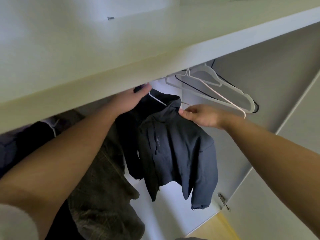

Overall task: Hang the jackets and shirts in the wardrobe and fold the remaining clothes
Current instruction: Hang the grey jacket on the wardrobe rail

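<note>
A dark grey-blue jacket hangs on a white hanger inside the wardrobe. My left hand reaches up under the shelf and holds the hanger near its top; the fingertips and the hook are hidden by the shelf edge. My right hand pinches the jacket's collar at the right shoulder. The rail is hidden.
A thick white shelf spans the top and blocks the view of the rail. Several empty white and black hangers hang to the right. An olive-brown garment and dark clothes hang at the left. The open door with a hinge stands right.
</note>
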`<state>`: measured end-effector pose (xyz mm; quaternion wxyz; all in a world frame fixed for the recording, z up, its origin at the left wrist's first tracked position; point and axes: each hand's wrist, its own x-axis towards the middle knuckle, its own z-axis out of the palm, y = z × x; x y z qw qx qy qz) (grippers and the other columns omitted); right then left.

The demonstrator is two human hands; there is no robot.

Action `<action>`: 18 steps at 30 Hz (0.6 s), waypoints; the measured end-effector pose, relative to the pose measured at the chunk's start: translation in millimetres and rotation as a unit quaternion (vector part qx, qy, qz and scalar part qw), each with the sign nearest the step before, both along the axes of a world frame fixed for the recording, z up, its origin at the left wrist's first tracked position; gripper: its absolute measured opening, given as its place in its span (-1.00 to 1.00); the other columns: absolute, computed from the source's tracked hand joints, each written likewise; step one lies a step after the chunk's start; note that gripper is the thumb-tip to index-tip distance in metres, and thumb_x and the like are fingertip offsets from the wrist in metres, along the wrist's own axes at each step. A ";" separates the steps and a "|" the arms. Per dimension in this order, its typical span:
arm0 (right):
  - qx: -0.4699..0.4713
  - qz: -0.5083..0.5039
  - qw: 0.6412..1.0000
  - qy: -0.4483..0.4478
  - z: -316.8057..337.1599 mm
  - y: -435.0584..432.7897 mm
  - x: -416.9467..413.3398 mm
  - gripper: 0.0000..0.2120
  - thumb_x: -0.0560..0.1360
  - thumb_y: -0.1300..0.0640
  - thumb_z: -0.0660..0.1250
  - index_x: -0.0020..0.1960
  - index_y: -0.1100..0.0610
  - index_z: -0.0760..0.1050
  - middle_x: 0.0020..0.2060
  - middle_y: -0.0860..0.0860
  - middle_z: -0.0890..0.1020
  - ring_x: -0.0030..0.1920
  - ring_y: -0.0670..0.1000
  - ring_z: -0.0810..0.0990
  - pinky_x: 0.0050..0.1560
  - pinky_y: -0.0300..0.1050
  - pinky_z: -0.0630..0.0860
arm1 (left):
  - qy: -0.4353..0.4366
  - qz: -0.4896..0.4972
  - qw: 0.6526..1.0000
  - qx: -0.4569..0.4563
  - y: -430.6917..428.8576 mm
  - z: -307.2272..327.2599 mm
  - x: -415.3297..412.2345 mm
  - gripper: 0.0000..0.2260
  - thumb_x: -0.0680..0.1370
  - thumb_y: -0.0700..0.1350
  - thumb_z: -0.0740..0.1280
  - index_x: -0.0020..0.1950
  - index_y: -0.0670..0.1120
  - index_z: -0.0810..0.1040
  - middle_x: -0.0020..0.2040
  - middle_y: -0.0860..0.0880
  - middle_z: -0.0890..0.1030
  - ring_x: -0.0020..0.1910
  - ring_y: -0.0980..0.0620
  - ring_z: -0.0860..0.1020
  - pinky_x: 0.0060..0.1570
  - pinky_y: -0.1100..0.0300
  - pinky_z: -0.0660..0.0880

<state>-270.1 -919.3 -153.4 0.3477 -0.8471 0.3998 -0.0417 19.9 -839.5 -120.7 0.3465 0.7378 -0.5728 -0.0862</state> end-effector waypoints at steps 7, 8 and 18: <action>-0.028 -0.003 0.998 -0.051 -21.9 11.8 -4.8 -0.47 0.43 -0.50 0.25 0.25 -0.23 0.50 -0.02 -0.11 0.62 0.01 -0.01 0.64 0.17 0.01 0.58 | -0.040 0.069 0.996 -0.051 -8.3 13.1 -48.8 -0.55 0.64 0.21 0.14 -0.08 -0.10 0.64 -0.11 -0.08 0.71 -0.04 -0.14 0.64 0.12 -0.05 0.54; -0.052 -0.006 0.996 -0.066 -26.5 14.4 -3.9 -0.52 0.46 -0.43 0.29 0.27 -0.21 0.47 -0.09 -0.12 0.60 -0.02 0.00 0.63 0.12 -0.01 0.58 | -0.054 0.088 0.992 -0.067 -7.4 14.4 -51.7 -0.58 0.66 0.15 0.15 -0.06 -0.13 0.61 -0.12 -0.10 0.69 -0.06 -0.17 0.62 0.07 -0.06 0.54; -0.234 0.092 0.967 -0.050 -48.9 111.5 46.8 -0.74 0.64 -0.11 0.23 0.15 0.07 0.42 -0.25 -0.04 0.55 -0.30 -0.03 0.56 -0.17 -0.04 0.64 | -0.014 0.171 0.977 -0.129 40.0 21.6 -46.2 -0.66 0.70 -0.06 0.21 -0.07 -0.25 0.65 -0.08 -0.04 0.72 0.01 0.00 0.64 -0.01 0.28 0.42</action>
